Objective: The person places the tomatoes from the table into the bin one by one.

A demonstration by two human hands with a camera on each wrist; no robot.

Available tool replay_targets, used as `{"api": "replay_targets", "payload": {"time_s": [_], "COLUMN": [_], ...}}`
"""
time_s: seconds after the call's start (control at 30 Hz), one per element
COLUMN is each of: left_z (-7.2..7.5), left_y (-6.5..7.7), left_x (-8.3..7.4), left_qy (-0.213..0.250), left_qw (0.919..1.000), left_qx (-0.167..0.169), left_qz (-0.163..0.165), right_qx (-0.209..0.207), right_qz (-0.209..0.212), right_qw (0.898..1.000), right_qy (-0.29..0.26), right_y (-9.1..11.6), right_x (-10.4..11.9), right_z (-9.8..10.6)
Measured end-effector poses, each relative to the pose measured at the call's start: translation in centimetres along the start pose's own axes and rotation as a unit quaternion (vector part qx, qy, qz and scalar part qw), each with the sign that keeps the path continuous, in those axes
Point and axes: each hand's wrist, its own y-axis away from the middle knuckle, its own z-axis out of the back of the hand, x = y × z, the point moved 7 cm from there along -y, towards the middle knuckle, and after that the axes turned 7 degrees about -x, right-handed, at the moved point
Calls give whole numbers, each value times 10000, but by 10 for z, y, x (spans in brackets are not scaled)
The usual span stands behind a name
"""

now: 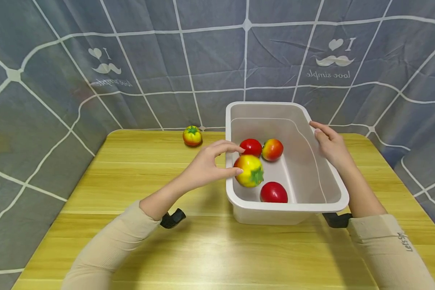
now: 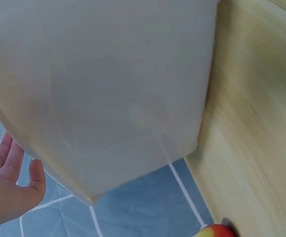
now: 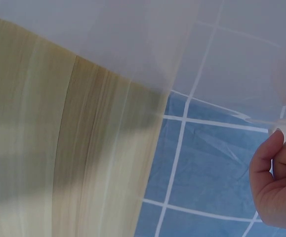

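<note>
A pale plastic bin [image 1: 286, 206] stands on the table. My left hand [image 1: 206, 163] reaches over its left rim, thumb and forefinger spread apart. At the thumb tip is a yellow-and-red fruit [image 1: 247, 165] with a green leafy top, over the bin's inside; the forefinger tip lies above it, off its surface. In the left wrist view the bin wall hides this fruit, and the left hand [image 2: 14, 177] shows loose fingers. My right hand [image 1: 331, 147] grips the bin's right rim; its thumb and curled fingers [image 3: 266, 163] show at the rim in the right wrist view.
Inside the bin lie a red fruit [image 1: 251, 147], an orange-red fruit [image 1: 272, 150] and a darker red one [image 1: 273, 192]. Another yellow-red fruit [image 1: 192, 136] sits at the wooden table's [image 1: 148, 161] back edge. A grey-blue checked curtain [image 1: 217, 60] hangs behind and at both sides.
</note>
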Motion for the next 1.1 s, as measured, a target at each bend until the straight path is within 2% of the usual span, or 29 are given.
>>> {"api": "replay_targets", "payload": {"time_s": [0.23,0.4,0.63,0.83,1.1], "left_z": [0,0,4,11,27], "left_y": [0,0,2,3,2], "left_x": [2,4,13,21,44], "left_qy": [-148,-32,291,634,950], "left_qw": [9998,9999,9993,9976,9944], "left_qx": [-36,12,119,130,-212], "left_qz": [-142,-143,198,261,402], "right_qx": [-31,3,-52,-146,-92], "right_qz": [26,-21,7,102,73], "right_qw": [10000,10000,10000,9998,9999], "right_qy": [-5,-2,-17,-40,-76], "right_y": [1,2,4,6,8], "right_x": [-1,-2,-2,-1,-1], "right_z": [1,0,-1,0,-2]}}
